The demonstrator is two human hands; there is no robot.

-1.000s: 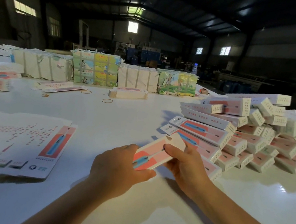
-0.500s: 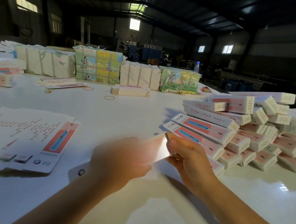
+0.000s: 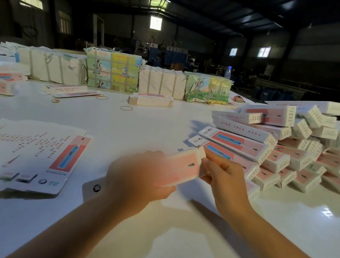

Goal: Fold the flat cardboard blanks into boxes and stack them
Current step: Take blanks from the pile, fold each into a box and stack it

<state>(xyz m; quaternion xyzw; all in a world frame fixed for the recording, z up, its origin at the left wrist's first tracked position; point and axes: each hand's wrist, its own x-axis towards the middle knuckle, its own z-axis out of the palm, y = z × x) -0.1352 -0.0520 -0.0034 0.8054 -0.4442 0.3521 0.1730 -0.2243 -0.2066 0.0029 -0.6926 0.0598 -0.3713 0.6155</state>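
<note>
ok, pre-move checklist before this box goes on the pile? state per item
1. Left hand holds the box: ok.
2. Right hand fingers at the end flap: ok.
3. End flap tucked shut: not ok, it stands open.
4. Box's near end closed: cannot tell, the left hand hides it.
5. Pile of folded boxes close by on the right: ok.
6. Flat blanks ready on the left: ok.
</note>
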